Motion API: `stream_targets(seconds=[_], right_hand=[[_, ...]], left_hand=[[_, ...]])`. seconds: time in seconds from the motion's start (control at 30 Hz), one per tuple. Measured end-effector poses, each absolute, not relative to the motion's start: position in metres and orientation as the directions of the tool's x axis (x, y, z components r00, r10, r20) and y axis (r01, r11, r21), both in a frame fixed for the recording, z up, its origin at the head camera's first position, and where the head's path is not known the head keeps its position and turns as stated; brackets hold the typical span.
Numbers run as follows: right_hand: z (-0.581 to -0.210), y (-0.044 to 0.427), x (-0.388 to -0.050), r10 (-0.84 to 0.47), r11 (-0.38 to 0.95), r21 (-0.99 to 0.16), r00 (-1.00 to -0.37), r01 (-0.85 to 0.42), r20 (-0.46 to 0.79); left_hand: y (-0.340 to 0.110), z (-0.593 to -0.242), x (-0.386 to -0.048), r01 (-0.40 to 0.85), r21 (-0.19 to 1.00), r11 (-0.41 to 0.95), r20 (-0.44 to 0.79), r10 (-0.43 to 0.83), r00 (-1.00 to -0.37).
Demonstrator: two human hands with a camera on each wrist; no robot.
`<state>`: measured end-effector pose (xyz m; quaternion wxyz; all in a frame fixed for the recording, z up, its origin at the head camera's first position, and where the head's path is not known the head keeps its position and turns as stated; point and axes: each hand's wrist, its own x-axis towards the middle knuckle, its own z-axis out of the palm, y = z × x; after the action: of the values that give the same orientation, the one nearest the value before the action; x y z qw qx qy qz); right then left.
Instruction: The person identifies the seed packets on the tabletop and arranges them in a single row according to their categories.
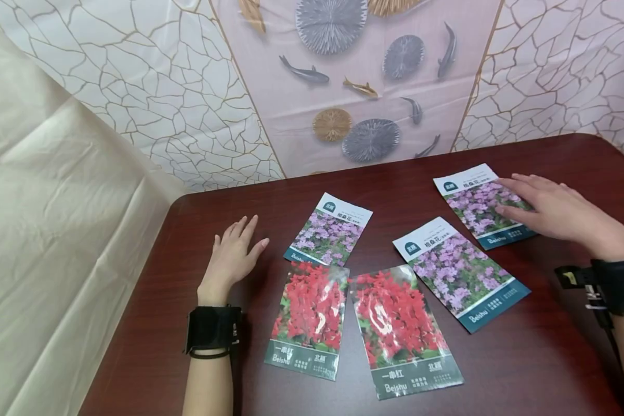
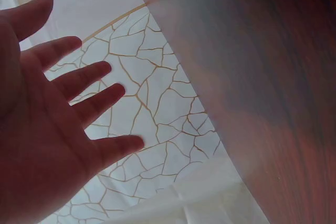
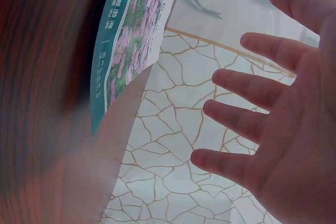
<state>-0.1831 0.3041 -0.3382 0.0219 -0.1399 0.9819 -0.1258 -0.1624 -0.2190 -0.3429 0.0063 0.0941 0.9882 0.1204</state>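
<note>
My left hand (image 1: 231, 257) is held palm down at the table's left, fingers spread, with nothing in it. Just right of it lies a purple-flower seed packet (image 1: 329, 231); a red-flower seed packet (image 1: 312, 315) touches or overlaps its lower edge. Another red-flower packet (image 1: 400, 323) lies at front centre. Beside that, a tilted purple-flower packet (image 1: 455, 268) rests on the table. Over the far-right purple-flower packet (image 1: 478, 202) my right hand (image 1: 561, 209) stays with fingers extended, gripping nothing. In the right wrist view, that hand (image 3: 273, 98) appears apart from a purple-flower packet (image 3: 139, 35).
The dark red wooden table (image 1: 151, 323) has rounded far corners. Behind it hangs a patterned cloth (image 1: 197, 98) with fish and round shapes, and a cream sheet (image 1: 57, 231) drapes along the left side. Each wrist wears a black band (image 1: 213, 329).
</note>
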Motion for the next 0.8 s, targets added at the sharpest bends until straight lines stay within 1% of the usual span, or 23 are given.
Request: stream_targets(seconds=[0.23, 0.4, 0.57, 0.8], right_hand=[[-0.332, 0.3, -0.183, -0.244, 0.929, -0.275, -0.968, -0.249, 0.053], [-0.329, 0.296, -0.18, -0.208, 0.925, -0.301, -0.973, -0.23, 0.104], [-0.325, 0.292, -0.178, -0.191, 0.922, -0.311, -0.97, -0.23, 0.152], [-0.32, 0.283, -0.17, -0.191, 0.909, -0.332, -0.959, -0.254, 0.211]], left_hand=[[-0.218, -0.34, -0.16, 0.125, 0.241, 0.962, 0.01, 0.127, -0.992], [-0.216, -0.338, -0.159, 0.094, 0.265, 0.96, -0.033, 0.107, -0.994], [-0.214, -0.335, -0.158, 0.082, 0.315, 0.945, -0.075, 0.111, -0.991], [-0.212, -0.328, -0.152, 0.081, 0.362, 0.928, -0.084, 0.119, -0.989]])
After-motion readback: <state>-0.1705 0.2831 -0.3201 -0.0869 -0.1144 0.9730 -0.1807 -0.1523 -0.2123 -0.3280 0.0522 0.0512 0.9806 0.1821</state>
